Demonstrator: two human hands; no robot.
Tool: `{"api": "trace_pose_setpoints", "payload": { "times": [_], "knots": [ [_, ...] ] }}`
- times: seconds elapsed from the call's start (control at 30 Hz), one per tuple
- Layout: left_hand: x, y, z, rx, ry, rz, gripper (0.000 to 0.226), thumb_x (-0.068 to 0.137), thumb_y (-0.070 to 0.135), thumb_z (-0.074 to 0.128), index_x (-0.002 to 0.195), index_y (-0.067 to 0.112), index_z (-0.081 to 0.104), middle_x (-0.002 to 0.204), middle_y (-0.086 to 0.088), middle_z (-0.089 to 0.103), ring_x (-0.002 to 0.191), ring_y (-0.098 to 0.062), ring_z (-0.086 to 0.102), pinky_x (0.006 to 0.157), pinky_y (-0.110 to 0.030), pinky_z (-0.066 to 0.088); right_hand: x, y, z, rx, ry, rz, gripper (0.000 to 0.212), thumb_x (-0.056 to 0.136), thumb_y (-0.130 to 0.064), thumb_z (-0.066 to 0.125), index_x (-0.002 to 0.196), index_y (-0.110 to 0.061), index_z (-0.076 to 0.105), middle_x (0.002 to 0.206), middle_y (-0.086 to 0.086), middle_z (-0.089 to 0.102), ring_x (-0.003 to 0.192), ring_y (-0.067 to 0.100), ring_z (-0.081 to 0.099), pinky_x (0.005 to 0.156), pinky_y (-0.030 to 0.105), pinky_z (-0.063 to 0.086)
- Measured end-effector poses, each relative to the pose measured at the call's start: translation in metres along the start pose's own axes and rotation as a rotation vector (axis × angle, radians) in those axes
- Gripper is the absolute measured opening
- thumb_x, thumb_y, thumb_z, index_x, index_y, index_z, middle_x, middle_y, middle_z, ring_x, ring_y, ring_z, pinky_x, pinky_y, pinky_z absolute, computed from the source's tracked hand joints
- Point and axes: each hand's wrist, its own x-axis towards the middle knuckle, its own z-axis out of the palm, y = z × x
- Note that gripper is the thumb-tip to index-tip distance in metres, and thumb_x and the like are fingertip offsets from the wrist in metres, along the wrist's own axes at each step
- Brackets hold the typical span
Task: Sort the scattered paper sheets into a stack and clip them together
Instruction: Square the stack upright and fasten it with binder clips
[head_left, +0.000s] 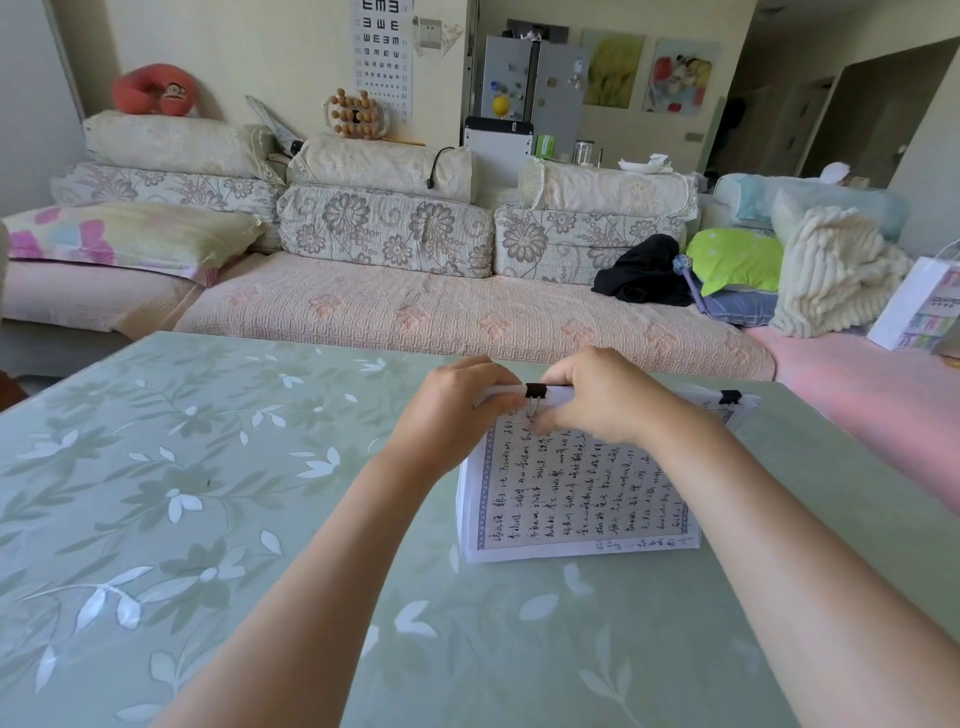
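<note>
Stack of white handwritten sheets (582, 499) lies nr bench (208, 519) far edge; left grip (457, 410) clamps its top, right grip (597, 400) pinches black metal binder clip (536, 391). We'd keep edges flush, clip seated.

**Paper stack, clip going on the far edge**

The stack of white sheets (576, 499), handwritten in black columns inside a blue border, is lying on the green floral bench (208, 519) with its far edge tilting up. A black binder clip (536, 391) is biting that edge, silver handle hanging over the top page. A second black clip (730, 397) is sitting on paper further right.
</note>
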Motion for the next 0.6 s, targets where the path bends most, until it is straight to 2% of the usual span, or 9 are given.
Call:
{"api": "trace_pose_setpoints", "payload": {
  "times": [0.07,0.13,0.23,0.3,0.37,0.43,0.5,0.57,0.6],
  "knots": [
    [0.003,0.000,-0.005,-0.015,-0.027,-0.026,0.007,0.084,0.023,0.075,0.089,0.019,0.075,0.081,0.007,0.064,0.074,-0.006,0.055,0.065,-0.016,0.040,-0.003,-0.001,0.005,-0.114,0.064,-0.023,0.027,0.069,-0.047,0.085,0.076,-0.026,0.070,0.063,-0.006,0.059,0.056,0.014,0.052,0.051,0.027,0.036],
    [0.004,0.000,-0.006,-0.004,-0.039,-0.032,0.006,0.084,0.024,0.075,0.088,0.020,0.074,0.080,0.012,0.061,0.074,-0.001,0.053,0.065,-0.010,0.035,-0.006,0.001,0.007,-0.179,0.099,-0.049,0.031,0.073,-0.052,0.080,0.082,-0.025,0.068,0.069,-0.006,0.062,0.065,0.015,0.055,0.055,0.027,0.037],
    [0.006,0.001,-0.007,0.081,-0.087,-0.054,0.010,0.088,0.032,0.069,0.091,0.023,0.068,0.087,0.015,0.059,0.079,-0.001,0.052,0.066,-0.020,0.041,-0.012,0.011,-0.001,-0.332,0.081,-0.042,0.028,0.083,-0.052,0.070,0.101,-0.033,0.061,0.086,-0.010,0.060,0.084,0.017,0.056,0.072,0.030,0.035],
    [0.010,0.007,-0.010,0.285,-0.144,-0.011,0.014,0.091,0.037,0.061,0.099,0.026,0.064,0.096,0.015,0.060,0.087,-0.008,0.054,0.067,-0.024,0.042,-0.017,0.020,-0.007,-0.342,0.051,-0.033,0.018,0.092,-0.041,0.064,0.101,-0.027,0.057,0.089,-0.009,0.057,0.090,0.019,0.055,0.076,0.030,0.030],
    [0.017,0.019,-0.007,0.483,-0.156,0.132,0.029,0.088,0.040,0.053,0.113,0.028,0.059,0.108,0.014,0.062,0.101,-0.012,0.055,0.080,-0.027,0.044,-0.019,0.024,-0.006,-0.315,0.043,-0.057,0.010,0.096,-0.030,0.061,0.099,-0.023,0.055,0.089,-0.010,0.053,0.092,0.018,0.051,0.078,0.030,0.029],
    [0.022,0.039,0.002,0.558,-0.215,0.154,0.046,0.082,0.045,0.045,0.123,0.027,0.055,0.114,0.010,0.063,0.106,-0.015,0.057,0.090,-0.033,0.045,-0.020,0.024,-0.003,-0.290,0.058,-0.098,0.013,0.096,-0.023,0.062,0.092,-0.027,0.050,0.085,-0.015,0.047,0.092,0.016,0.048,0.079,0.030,0.031],
    [0.024,0.051,0.019,0.642,-0.276,0.104,0.041,0.084,0.042,0.046,0.120,0.024,0.055,0.104,0.005,0.066,0.095,-0.019,0.062,0.079,-0.032,0.046,-0.023,0.024,0.001,-0.246,0.096,-0.122,0.018,0.094,-0.021,0.065,0.090,-0.028,0.050,0.084,-0.018,0.046,0.090,0.013,0.049,0.079,0.029,0.034],
    [0.023,0.053,0.030,0.741,-0.289,0.085,0.026,0.091,0.031,0.047,0.113,0.021,0.057,0.093,0.003,0.064,0.084,-0.020,0.062,0.066,-0.029,0.040,-0.027,0.030,0.001,-0.209,0.201,-0.139,0.010,0.090,-0.029,0.070,0.093,-0.027,0.060,0.087,-0.017,0.052,0.091,0.013,0.051,0.083,0.032,0.039],
    [0.023,0.052,0.031,0.762,-0.284,0.083,0.022,0.092,0.028,0.047,0.110,0.020,0.058,0.089,0.004,0.063,0.079,-0.020,0.060,0.064,-0.028,0.038,-0.028,0.035,0.001,-0.238,0.278,-0.149,0.015,0.088,-0.034,0.070,0.098,-0.026,0.064,0.093,-0.015,0.057,0.095,0.014,0.051,0.087,0.033,0.039]
  ]
}}
